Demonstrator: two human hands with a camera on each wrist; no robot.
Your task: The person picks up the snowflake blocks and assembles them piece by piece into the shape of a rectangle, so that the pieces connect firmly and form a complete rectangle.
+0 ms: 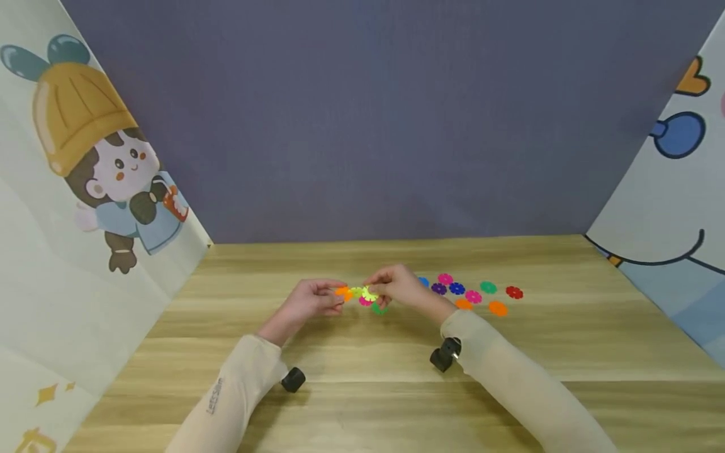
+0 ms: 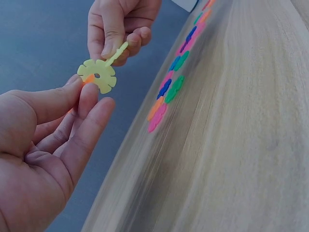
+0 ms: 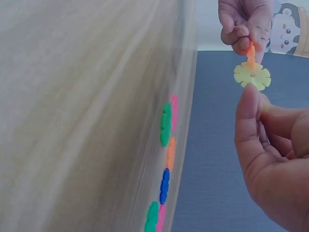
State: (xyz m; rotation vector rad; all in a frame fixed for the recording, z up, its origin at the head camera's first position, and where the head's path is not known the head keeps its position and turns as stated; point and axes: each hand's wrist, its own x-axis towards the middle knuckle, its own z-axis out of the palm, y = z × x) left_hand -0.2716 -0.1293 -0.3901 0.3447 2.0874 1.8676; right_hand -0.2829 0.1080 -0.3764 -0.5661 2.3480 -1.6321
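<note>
My left hand [image 1: 313, 299] pinches an orange notched flower disc [image 1: 343, 293] between thumb and fingers. Slotted into that disc is a pale yellow flower disc [image 2: 103, 83], which faces the left wrist camera and has a small hole in its centre. Across from it, my right hand [image 1: 401, 286] pinches a second yellow disc [image 2: 119, 53], seen edge-on and touching the first one's rim. Whether these two yellow discs are firmly joined I cannot tell. In the right wrist view, the orange disc [image 3: 251, 55] stands crosswise to the yellow disc [image 3: 260, 77], and my fingertips hide the second yellow one.
Loose flower discs lie on the wooden table [image 1: 362, 390]: a pink disc [image 1: 365, 301] and a green disc [image 1: 379, 309] under the hands. Farther right are several more, among them a red disc [image 1: 514, 292] and an orange disc [image 1: 498, 308]. A dark panel [image 1: 362, 126] stands behind.
</note>
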